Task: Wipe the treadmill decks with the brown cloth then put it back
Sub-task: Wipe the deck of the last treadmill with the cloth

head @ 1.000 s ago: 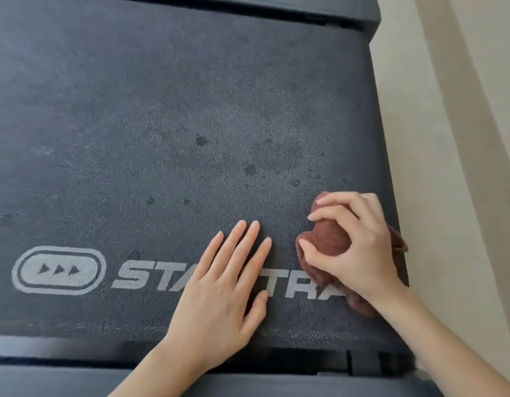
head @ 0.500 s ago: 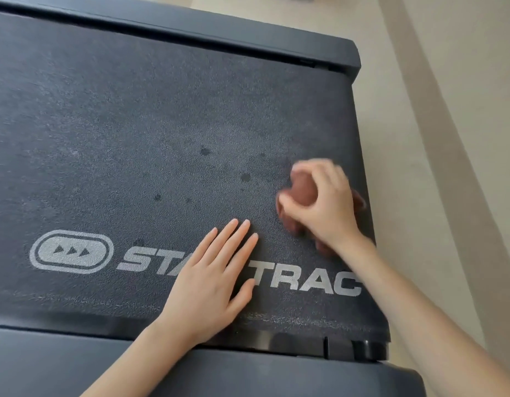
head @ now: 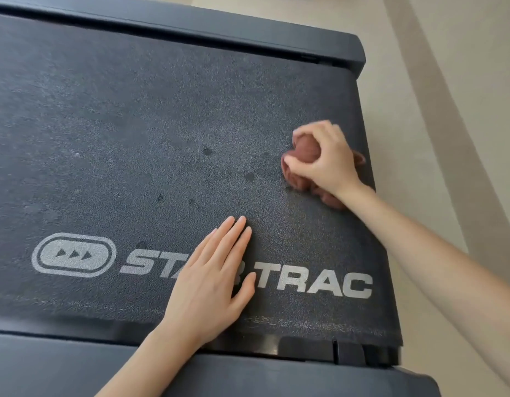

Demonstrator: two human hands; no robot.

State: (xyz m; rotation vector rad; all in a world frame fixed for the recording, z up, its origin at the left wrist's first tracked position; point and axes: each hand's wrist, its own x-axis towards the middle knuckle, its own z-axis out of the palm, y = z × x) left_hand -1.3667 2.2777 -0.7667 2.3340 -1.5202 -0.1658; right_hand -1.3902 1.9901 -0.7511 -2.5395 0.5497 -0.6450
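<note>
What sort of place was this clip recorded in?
Probably a gym or a home exercise room; the frame cannot settle which. The view is filled by a treadmill belt printed with a STAR TRAC logo, set on a pale floor, while the right hand presses a brown cloth onto it.

The only lettering stands on the treadmill belt (head: pixel 133 116), printed in pale grey capitals along its near edge. It reads "STAR TRAC" (head: pixel 248 277): "ST" and part of the next letter show, then the left hand (head: pixel 210 285) lies flat over the rest of the first word, and "TRAC" is fully legible to the right of it. Left of the wording, on the same belt, is a rounded, double-outlined logo badge (head: pixel 74 255) holding three small triangles in a row, all pointing right. No numbers or other labels can be read on the frame or elsewhere.
</note>
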